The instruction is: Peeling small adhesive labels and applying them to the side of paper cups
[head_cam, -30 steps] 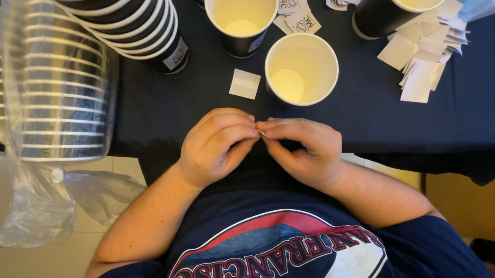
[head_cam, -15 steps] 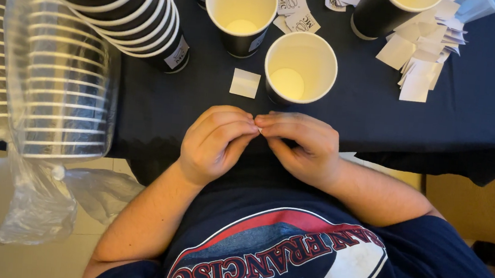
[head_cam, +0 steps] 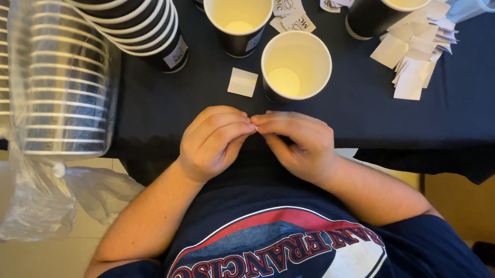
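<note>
Head view: left hand [head_cam: 214,142] and right hand [head_cam: 295,143] stay pinched fingertip to fingertip at the tabletop's [head_cam: 456,105] near edge. What they grip is hidden, and nothing has shifted; the open paper cup [head_cam: 295,68] stands just beyond.

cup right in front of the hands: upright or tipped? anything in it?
Upright and empty. The paper cup stands on the dark tablecloth with its round rim facing up, and its pale inside is bare to the bottom. Both hands are below it, not touching.

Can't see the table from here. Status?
Left hand and right hand pinched together on something tiny, unclear. Open paper cup just beyond. Nothing between.
</note>
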